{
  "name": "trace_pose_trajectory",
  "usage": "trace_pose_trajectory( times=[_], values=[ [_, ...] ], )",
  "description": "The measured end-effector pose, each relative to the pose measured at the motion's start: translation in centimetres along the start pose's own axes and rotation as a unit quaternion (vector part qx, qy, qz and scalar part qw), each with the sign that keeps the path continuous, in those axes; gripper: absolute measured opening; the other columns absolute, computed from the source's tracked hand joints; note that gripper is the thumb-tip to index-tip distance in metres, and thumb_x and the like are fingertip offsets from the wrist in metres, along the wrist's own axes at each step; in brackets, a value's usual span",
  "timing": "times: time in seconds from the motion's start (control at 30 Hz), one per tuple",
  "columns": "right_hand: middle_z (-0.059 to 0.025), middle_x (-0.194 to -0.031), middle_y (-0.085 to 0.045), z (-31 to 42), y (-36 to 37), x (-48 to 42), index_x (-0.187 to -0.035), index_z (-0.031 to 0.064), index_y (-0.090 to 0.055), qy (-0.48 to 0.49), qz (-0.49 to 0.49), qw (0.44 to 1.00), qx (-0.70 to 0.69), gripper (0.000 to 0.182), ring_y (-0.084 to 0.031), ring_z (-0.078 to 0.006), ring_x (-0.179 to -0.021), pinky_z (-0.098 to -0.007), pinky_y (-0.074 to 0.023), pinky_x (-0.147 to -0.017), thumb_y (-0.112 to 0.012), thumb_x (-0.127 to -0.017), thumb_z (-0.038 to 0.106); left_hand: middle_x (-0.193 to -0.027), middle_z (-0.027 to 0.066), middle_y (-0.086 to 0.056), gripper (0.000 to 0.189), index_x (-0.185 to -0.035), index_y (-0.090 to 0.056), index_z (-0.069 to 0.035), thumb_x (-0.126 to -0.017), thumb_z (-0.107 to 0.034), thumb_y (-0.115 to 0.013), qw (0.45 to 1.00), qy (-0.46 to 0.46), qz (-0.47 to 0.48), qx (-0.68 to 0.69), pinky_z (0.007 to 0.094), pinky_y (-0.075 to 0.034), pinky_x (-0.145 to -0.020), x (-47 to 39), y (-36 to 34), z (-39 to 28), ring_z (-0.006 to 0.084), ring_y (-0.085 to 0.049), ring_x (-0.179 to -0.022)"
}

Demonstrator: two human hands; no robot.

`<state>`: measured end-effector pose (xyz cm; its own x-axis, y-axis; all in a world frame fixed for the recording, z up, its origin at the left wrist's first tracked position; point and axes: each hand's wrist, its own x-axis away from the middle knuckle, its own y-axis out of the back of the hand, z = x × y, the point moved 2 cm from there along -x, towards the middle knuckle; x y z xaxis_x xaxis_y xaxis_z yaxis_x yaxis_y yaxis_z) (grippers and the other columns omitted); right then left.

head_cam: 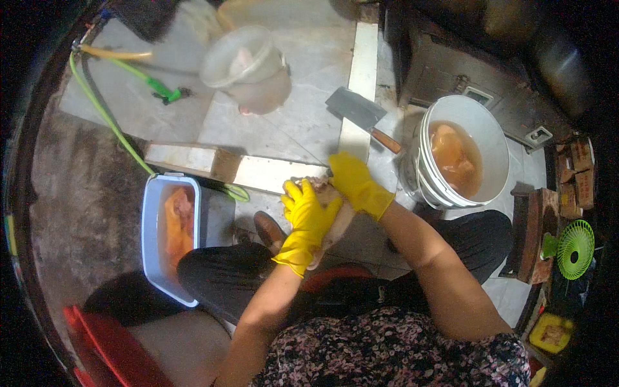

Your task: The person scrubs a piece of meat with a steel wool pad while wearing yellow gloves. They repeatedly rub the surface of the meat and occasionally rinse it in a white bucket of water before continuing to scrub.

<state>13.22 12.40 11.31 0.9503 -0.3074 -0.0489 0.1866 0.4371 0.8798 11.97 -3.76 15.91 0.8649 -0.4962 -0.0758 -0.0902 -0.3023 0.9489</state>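
A pale piece of raw meat, apparently poultry with skin (333,234), lies between my hands, against a low white-tiled ledge (271,170). My left hand (309,220), in a yellow rubber glove, holds it from above with the fingers spread over it. At its far right end my right hand (355,186), gloved alike, is curled into a fist. A small dark bit shows beside that fist; what the fingers close on is hidden. Ahead and to the right, a cleaver (357,107) with a wooden handle lies across the ledge, apart from both hands.
A white bucket (500,159) of cloudy liquid and meat pieces stands right. On the left, a blue tub (147,232) holds yellowish meat in liquid. A translucent bucket (213,67), green hose (104,113), red plastic chair (104,343) and green fan (575,249) lie around.
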Motion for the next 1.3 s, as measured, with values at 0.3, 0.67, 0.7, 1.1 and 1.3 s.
trace_pose_trajectory(
  times=[0.3,0.67,0.7,1.1,1.3],
  values=[
    [-0.0168,-0.128,-0.066,-1.2,1.3,-1.3,-0.124,0.0081,-0.065,-0.054,0.031,0.997,-0.045,0.044,-0.061,-0.0363,-0.121,-0.0453,-0.0493,-0.101,-0.076,-0.084,0.024,-0.162,0.0313,-0.022,0.104,-0.154,-0.041,-0.009,-0.072,-0.058,-0.082,0.992,0.000,0.123,-0.001,0.0633,-0.038,-0.110,-2.0,-0.5,-0.6,0.0569,-0.029,-0.141],
    [-0.0174,-0.096,-0.071,-1.5,3.3,-2.4,-0.102,0.0043,-0.068,-0.038,0.124,0.973,-0.190,0.035,-0.068,-0.0361,-0.090,-0.0413,-0.0545,-0.081,-0.086,-0.076,0.018,-0.164,0.0316,-0.021,0.094,-0.152,-0.045,-0.010,-0.078,-0.058,-0.077,0.987,0.019,0.128,0.091,0.0677,-0.025,-0.117,-2.6,-1.3,0.9,0.0625,-0.016,-0.147],
    [-0.0180,-0.096,-0.071,-1.2,3.1,-2.2,-0.102,0.0038,-0.068,0.005,0.135,0.986,-0.094,0.035,-0.067,-0.0376,-0.090,-0.0419,-0.0542,-0.081,-0.085,-0.075,0.018,-0.164,0.0318,-0.021,0.092,-0.152,-0.045,-0.011,-0.079,-0.058,-0.075,0.988,0.031,0.132,0.078,0.0690,-0.023,-0.118,-2.4,-1.3,0.6,0.0633,-0.016,-0.147],
    [-0.0195,-0.104,-0.065,-0.4,-0.4,-3.5,-0.101,0.0110,-0.069,0.005,-0.001,0.997,0.079,0.018,-0.065,-0.0437,-0.098,-0.0514,-0.0543,-0.085,-0.068,-0.084,0.014,-0.159,0.0321,-0.030,0.091,-0.150,-0.049,-0.012,-0.078,-0.063,-0.071,0.991,-0.021,0.126,-0.043,0.0758,-0.020,-0.115,-3.5,-0.5,0.4,0.0606,-0.029,-0.142],
    [-0.0246,-0.109,-0.064,-1.9,0.6,-4.5,-0.112,0.0050,-0.066,-0.010,-0.212,0.977,0.000,0.026,-0.063,-0.0477,-0.100,-0.0513,-0.0517,-0.091,-0.070,-0.088,0.015,-0.160,0.0345,-0.026,0.096,-0.150,-0.049,-0.005,-0.076,-0.061,-0.074,0.994,-0.061,0.094,0.000,0.0761,-0.016,-0.116,-3.9,-3.3,1.8,0.0637,-0.025,-0.142]
  ],
)
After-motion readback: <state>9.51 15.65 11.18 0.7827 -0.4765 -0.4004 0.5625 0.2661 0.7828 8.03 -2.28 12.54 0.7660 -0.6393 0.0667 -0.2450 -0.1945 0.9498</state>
